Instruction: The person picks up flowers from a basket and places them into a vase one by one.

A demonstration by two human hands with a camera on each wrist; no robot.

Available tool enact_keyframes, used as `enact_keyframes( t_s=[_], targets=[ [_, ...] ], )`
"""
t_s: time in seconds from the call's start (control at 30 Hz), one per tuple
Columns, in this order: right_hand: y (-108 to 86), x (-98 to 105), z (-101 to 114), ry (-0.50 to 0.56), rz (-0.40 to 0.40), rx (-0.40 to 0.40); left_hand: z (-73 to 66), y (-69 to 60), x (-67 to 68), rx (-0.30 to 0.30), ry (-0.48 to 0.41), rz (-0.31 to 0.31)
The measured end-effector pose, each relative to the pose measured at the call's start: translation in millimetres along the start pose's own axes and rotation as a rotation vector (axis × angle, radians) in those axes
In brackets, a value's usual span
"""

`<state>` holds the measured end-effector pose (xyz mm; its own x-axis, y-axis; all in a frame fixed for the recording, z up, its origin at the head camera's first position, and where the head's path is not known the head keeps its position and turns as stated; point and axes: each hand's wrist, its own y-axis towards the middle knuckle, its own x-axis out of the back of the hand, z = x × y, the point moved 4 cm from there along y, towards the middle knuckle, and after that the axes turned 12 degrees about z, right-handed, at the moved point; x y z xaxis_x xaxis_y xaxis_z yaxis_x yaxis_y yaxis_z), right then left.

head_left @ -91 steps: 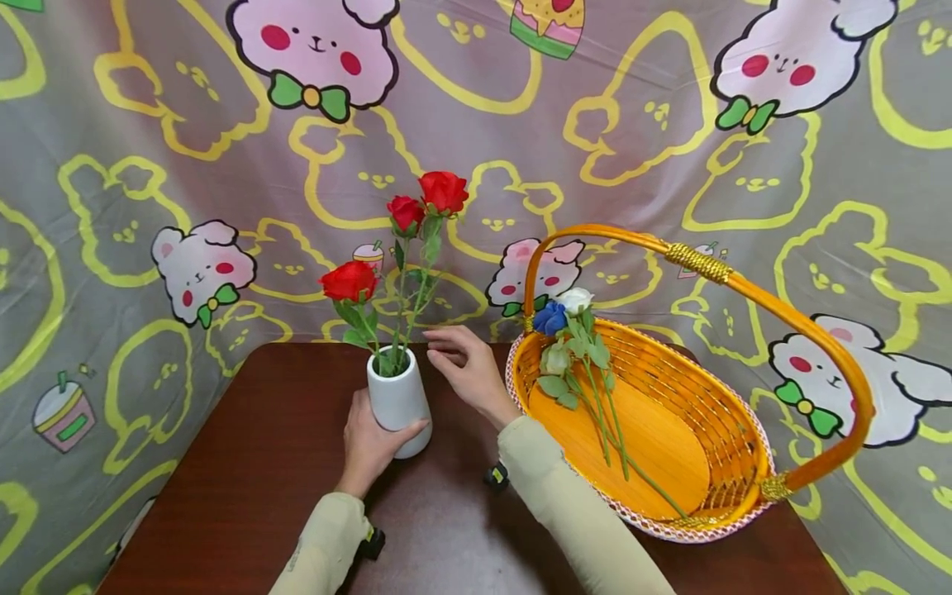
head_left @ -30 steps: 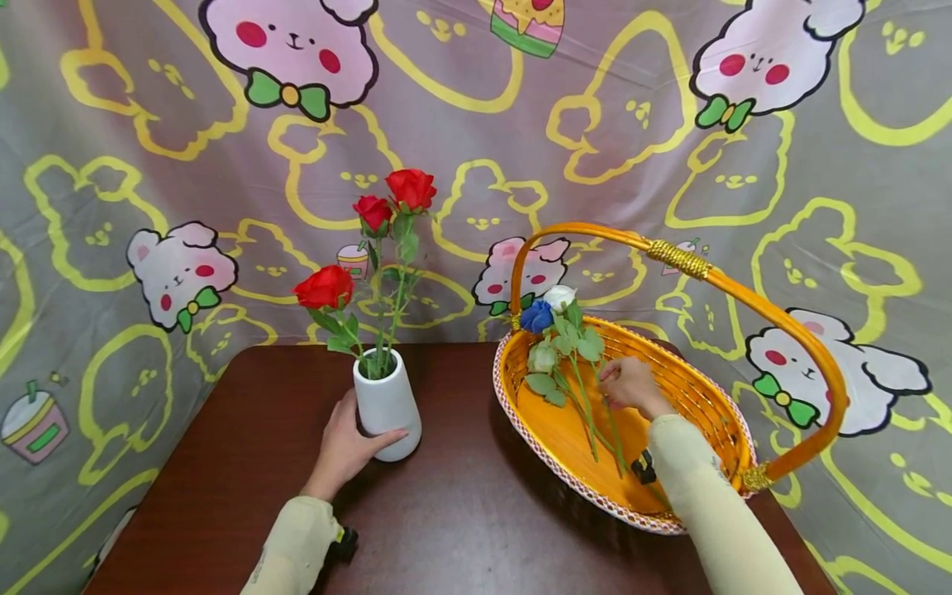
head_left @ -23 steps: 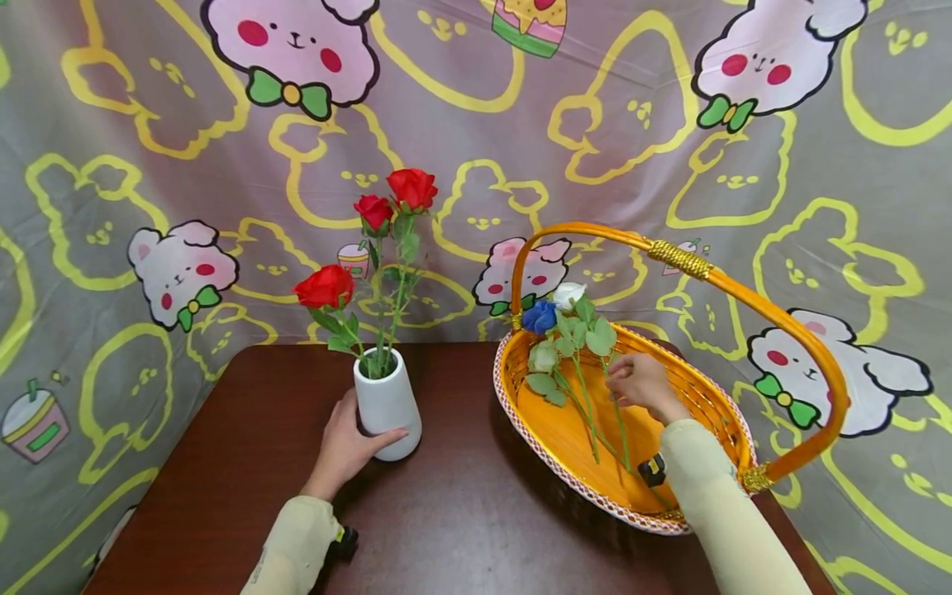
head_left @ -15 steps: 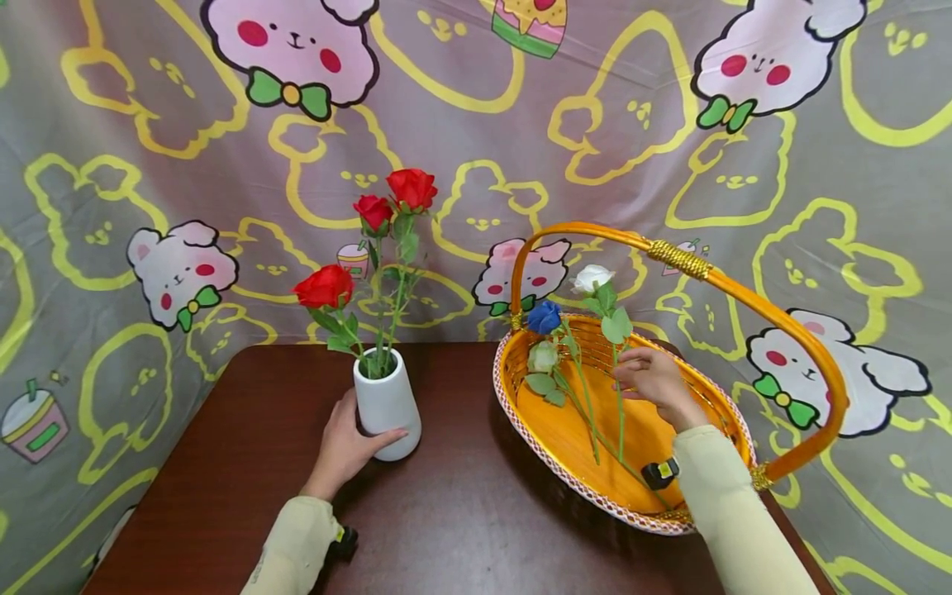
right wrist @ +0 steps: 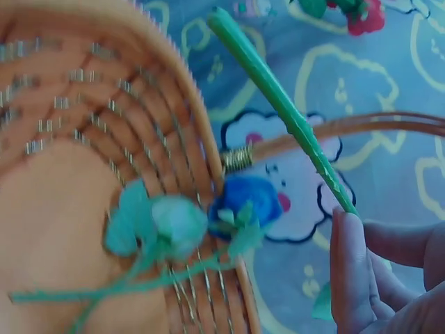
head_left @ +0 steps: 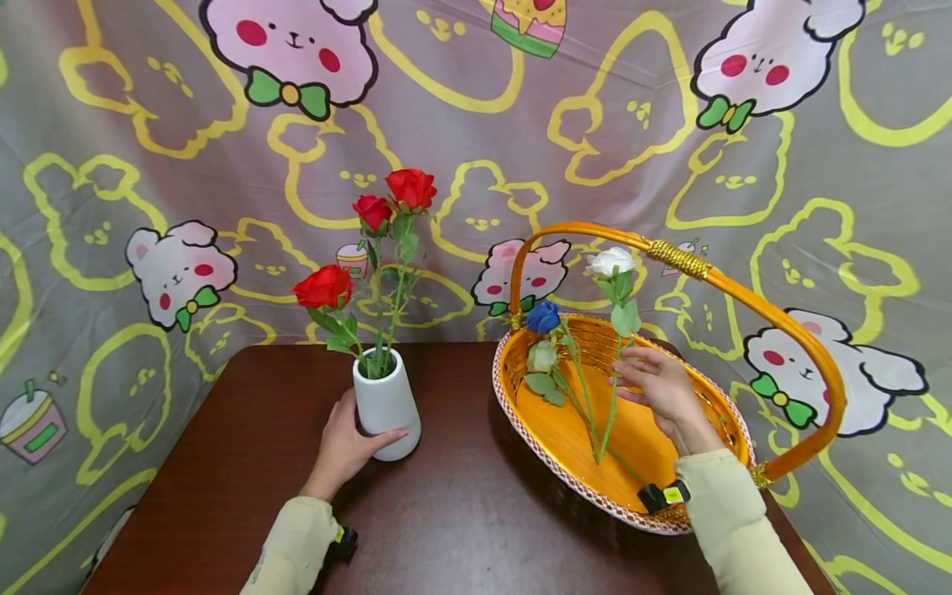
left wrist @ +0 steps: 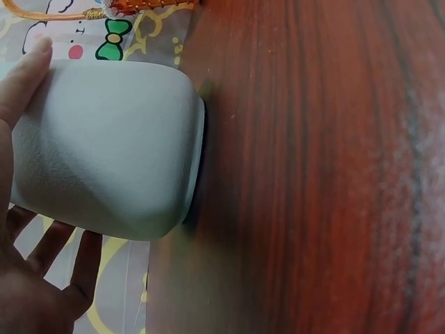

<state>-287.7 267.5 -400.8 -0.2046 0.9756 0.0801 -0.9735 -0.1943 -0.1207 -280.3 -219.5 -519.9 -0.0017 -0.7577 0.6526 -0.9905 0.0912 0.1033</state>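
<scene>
Rose with white petals [head_left: 619,287] stands nearly upright over the basket [head_left: 549,430], its stem pinched by the right hand [head_left: 665,392]. A blue rose [head_left: 545,316] and a pale green rose [head_left: 542,357] lie inside. Well to the left, the left hand [head_left: 349,444] grips a white vase [head_left: 387,410] upright on the worktop [head_left: 454,521], three red roses [head_left: 411,189] standing in it; patterned cloth [head_left: 454,91] hangs behind.

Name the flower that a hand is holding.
The white rose, its stem pinched in the right hand. The blue rose and pale green rose lie in the basket; the red roses stand in the vase.
</scene>
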Motion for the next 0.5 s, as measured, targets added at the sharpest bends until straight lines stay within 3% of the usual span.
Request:
enact_keyframes(
  t_s=[0.27,0.5],
  targets=[
    [-2.8,-31,-11,0.176,-0.087,0.087,-4.9,0.0,-0.2,0.003,0.021,-0.011],
    [-0.8,-66,-25,0.351,-0.156,0.142,-5.7,-0.6,4.4,0.002,0.024,0.064]
  ],
)
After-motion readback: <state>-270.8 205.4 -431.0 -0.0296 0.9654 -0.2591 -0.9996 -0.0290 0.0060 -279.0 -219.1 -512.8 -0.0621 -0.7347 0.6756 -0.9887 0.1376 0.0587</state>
